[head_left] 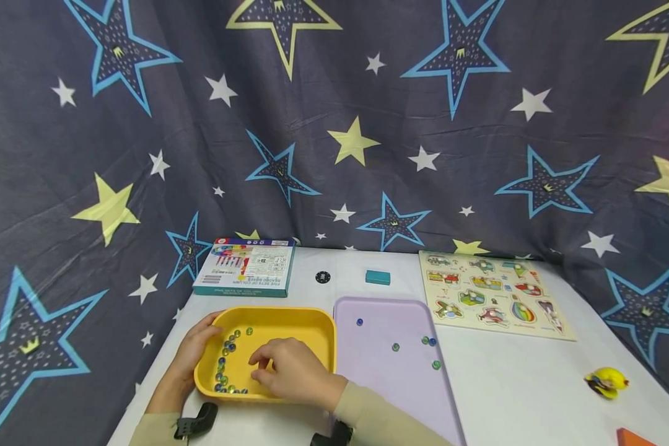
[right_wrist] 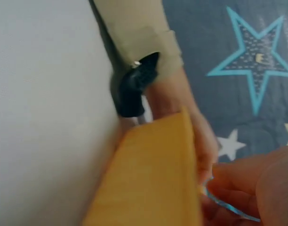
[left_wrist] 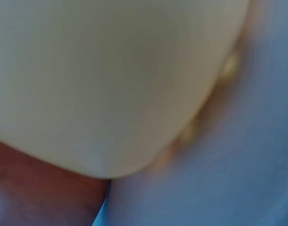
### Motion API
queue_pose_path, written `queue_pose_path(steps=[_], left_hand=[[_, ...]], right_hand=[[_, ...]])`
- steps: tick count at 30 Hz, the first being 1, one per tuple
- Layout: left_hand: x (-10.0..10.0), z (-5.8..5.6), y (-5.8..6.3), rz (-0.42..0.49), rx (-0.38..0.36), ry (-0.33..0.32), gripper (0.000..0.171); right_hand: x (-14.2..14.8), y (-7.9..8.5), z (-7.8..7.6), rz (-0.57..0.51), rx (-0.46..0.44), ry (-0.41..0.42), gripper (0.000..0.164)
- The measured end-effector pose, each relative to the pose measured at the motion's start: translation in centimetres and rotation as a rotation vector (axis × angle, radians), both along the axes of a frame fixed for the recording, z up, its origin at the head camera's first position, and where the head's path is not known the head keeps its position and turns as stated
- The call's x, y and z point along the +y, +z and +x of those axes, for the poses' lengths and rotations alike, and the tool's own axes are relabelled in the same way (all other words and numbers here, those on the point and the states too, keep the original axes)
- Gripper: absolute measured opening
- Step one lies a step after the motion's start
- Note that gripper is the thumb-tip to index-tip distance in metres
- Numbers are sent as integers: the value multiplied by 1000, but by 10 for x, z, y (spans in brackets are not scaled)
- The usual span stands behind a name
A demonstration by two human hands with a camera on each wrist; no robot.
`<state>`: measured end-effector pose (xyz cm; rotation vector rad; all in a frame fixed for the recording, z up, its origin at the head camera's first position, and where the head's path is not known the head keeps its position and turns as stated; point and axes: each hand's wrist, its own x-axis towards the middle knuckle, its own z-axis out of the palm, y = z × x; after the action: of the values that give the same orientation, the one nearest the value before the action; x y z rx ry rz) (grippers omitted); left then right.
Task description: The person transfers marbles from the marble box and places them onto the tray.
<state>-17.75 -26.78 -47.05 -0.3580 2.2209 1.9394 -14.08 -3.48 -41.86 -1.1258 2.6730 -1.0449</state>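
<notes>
Behind the white table (head_left: 513,384) hangs a dark, wrinkled curtain (head_left: 312,99) printed with blue, yellow and white stars (head_left: 354,142), also flanking the table's two sides.

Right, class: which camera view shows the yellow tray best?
The head view: there the yellow tray shows its inside and most of its rim. The right wrist view gives only part of its wall, slightly blurred; the left wrist view is too blurred to tell.
</notes>
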Motion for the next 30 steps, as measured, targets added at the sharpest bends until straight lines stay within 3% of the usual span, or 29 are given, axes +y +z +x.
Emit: queue_pose_path(steps=[11,19,30], left_hand=[[0,0,1,23,10,-12,42],[0,1,2,42,9,-13,43],[0,1,1,42,32,-24,42]], right_hand=[[-28,-22,-8,108,-213,77,15],[-34,-27,-12,49,-451,97,11],[-35,-28,-12,41,-560,42,10]])
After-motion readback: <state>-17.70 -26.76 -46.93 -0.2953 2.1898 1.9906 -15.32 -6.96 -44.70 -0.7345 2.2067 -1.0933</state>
